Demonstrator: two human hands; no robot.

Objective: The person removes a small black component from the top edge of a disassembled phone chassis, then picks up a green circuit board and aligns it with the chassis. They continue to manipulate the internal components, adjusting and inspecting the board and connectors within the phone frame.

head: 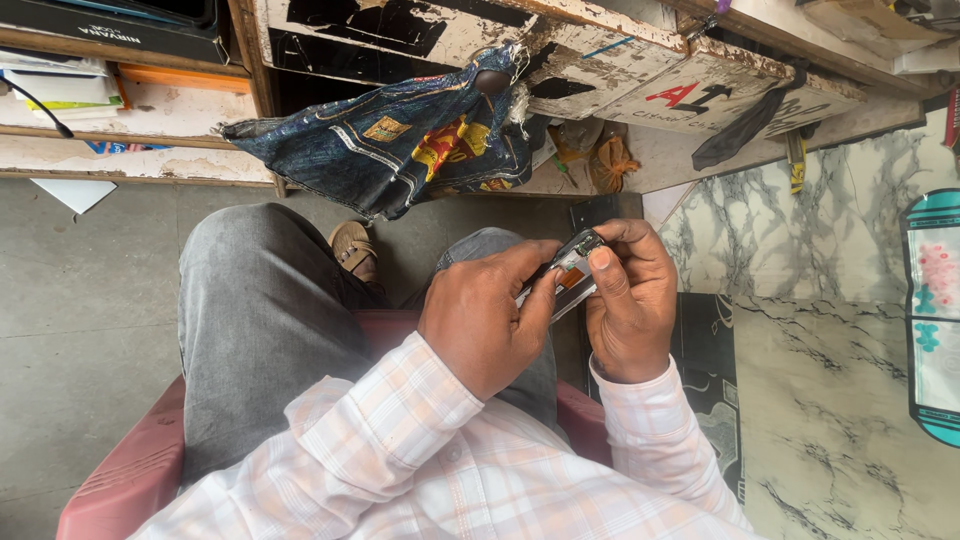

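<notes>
I sit on a dark red plastic chair (130,470) in grey trousers, looking down at my lap. Both hands hold one small flat device (572,272), dark with a silvery edge and an orange patch showing. My left hand (485,315) grips its near side, the fingers wrapped over it. Around its far end curls my right hand (630,300), thumb pressed on top by the orange patch. Most of the device is hidden under my fingers.
A marble-patterned counter (830,330) lies to my right with a teal pouch (935,320) on it. A patterned dark blue cloth (400,140) hangs from a worn wooden bench ahead. Shelves with papers (60,85) stand at the left; a sandalled foot (352,248) rests on the grey floor.
</notes>
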